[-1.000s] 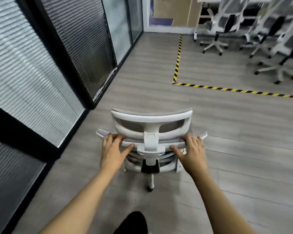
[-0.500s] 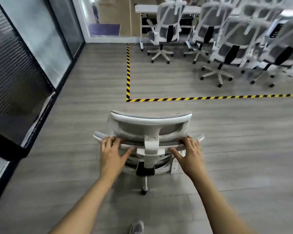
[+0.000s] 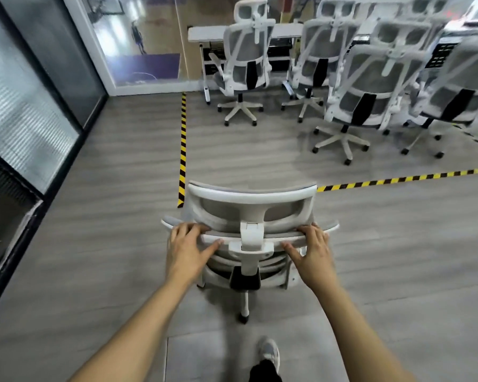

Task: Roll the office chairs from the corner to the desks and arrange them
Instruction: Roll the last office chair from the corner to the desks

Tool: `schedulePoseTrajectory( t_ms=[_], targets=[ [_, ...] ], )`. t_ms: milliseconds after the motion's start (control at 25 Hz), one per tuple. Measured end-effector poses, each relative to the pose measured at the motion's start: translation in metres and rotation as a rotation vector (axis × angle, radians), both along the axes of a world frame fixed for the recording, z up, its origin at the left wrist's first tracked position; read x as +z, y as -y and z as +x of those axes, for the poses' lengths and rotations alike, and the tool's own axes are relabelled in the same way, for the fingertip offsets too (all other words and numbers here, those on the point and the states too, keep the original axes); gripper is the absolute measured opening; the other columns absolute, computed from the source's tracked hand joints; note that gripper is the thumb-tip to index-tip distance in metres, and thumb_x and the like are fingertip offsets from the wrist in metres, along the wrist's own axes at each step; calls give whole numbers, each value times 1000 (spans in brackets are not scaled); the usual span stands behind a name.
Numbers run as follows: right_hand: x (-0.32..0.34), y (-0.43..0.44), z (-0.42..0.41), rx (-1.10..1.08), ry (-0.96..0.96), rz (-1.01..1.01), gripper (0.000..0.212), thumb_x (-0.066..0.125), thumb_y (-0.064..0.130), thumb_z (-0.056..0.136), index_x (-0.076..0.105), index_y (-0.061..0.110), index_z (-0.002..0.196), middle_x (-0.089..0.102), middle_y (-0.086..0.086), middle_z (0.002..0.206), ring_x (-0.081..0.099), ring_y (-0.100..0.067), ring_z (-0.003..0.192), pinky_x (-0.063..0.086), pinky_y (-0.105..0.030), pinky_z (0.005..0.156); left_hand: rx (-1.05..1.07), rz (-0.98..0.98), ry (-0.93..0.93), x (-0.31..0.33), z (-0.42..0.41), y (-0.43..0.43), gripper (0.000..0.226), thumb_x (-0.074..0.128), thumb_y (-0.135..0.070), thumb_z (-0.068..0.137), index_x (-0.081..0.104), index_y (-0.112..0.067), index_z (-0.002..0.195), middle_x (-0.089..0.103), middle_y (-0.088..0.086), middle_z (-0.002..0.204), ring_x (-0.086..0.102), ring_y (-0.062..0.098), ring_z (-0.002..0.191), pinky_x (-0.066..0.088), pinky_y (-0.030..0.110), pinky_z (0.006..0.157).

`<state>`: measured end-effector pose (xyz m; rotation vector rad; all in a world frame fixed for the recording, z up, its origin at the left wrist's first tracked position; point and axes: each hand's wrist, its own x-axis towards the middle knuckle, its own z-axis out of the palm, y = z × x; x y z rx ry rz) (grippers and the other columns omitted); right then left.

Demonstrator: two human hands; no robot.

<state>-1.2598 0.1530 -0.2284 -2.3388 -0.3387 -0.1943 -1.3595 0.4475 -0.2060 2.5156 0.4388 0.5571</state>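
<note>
**Both hands on the chair's back rail**

At the bottom of the frame a grey shoe (image 3: 268,354) steps forward on the wood-look floor (image 3: 94,271), with two bare forearms reaching up from the lower corners.

At centre, the left hand (image 3: 186,250) and right hand (image 3: 313,253) grip the top rail (image 3: 276,238) of the office chair (image 3: 251,195). On each hand the fingers (image 3: 189,228) curl over the rail's far edge, held close together. The thumbs (image 3: 213,245) are spread wide from them and lie on the near face, pointing inward toward the headrest post.

The office chair stands upright in mid-frame with its back to the camera and its seat facing the top of the frame. The rail's long axis runs left to right. One caster (image 3: 243,318) shows below the seat.

Just beyond the headrest, the corner of the yellow-black floor tape (image 3: 182,150) lies on the floor, one arm running up, the other right.

Farther off, at upper right, several parked chairs (image 3: 249,59) cluster inside the tape, the nearest row blurred, before a white desk (image 3: 204,33). A glass wall (image 3: 25,119) fills the left edge.
</note>
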Motion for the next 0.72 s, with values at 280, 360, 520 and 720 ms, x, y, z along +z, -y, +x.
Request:
schedulePoseTrajectory(
  t_ms=[280, 360, 520, 720],
  targets=[
    [13, -2, 260, 98, 36, -163, 62, 51, 73, 82, 61, 21, 114, 62, 0, 122, 46, -23, 128, 30, -40, 113, 31, -87, -39, 2, 235, -2, 45, 64, -66, 76, 70, -30, 103, 61, -5, 105, 44, 22, 111, 42, 36, 97],
    [15, -7, 324, 123, 39, -171, 63, 50, 75, 81, 60, 21, 112, 61, 3, 118, 47, -23, 122, 35, -37, 108, 40, -116, -37, 3, 297, -7, 37, 72, -56, 78, 69, -29, 103, 60, -4, 107, 42, 21, 111, 42, 37, 97],
    [15, -25, 437, 138, 19, -142, 58, 57, 71, 83, 58, 21, 112, 59, 7, 115, 44, -20, 120, 41, -36, 101, 43, -89, 14, 1, 408, -22, 33, 72, -52, 81, 68, -28, 105, 58, -5, 107, 41, 20, 112, 41, 32, 96],
    [21, -53, 574, 124, -24, -158, 55, 63, 64, 84, 57, 19, 116, 58, 5, 116, 43, -20, 120, 40, -36, 103, 25, -81, -8, 5, 548, -51, 35, 69, -55, 83, 67, -28, 106, 57, -5, 107, 39, 19, 114, 41, 34, 96]
  ],
)
